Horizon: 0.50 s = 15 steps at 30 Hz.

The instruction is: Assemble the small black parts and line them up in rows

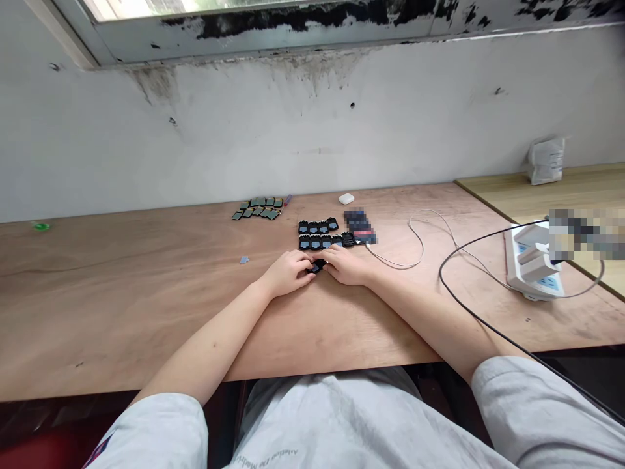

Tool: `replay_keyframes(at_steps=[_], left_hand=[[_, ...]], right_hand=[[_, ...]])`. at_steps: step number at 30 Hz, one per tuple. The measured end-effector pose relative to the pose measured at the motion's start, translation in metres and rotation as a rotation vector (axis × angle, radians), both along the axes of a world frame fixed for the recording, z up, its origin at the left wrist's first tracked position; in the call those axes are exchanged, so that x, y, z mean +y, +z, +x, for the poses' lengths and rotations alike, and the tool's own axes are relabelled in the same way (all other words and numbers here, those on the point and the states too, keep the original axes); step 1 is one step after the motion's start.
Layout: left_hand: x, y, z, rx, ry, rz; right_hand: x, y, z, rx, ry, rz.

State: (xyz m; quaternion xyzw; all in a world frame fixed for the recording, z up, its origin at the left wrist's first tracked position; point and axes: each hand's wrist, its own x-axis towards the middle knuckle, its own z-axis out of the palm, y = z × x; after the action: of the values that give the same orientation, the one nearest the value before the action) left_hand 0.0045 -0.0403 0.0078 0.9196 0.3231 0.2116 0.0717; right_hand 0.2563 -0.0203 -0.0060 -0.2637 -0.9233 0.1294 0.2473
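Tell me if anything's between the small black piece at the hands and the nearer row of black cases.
Nothing visible. The black piece sits between the left hand and right hand, just below the nearer row of black cases.

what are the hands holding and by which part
A small black case sits between the left hand and right hand, apparently held by both; the fingers hide which part.

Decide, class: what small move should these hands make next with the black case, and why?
Probably lay the black case down beside the near row of cases: the left hand and right hand meet on it, just below that matching row.
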Motion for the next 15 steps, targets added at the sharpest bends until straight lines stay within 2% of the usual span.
replay_keyframes(at_steps=[11, 15], left_hand=[[0.0016, -0.0046, -0.0023, -0.019, -0.035, 0.009], [0.0002, 0.0009, -0.001, 0.051, -0.034, 0.042]], right_hand=[[0.0016, -0.0022, 0.0011, 0.027, -0.009, -0.008], [0.0017, -0.0014, 0.0005, 0.022, -0.013, -0.011]])
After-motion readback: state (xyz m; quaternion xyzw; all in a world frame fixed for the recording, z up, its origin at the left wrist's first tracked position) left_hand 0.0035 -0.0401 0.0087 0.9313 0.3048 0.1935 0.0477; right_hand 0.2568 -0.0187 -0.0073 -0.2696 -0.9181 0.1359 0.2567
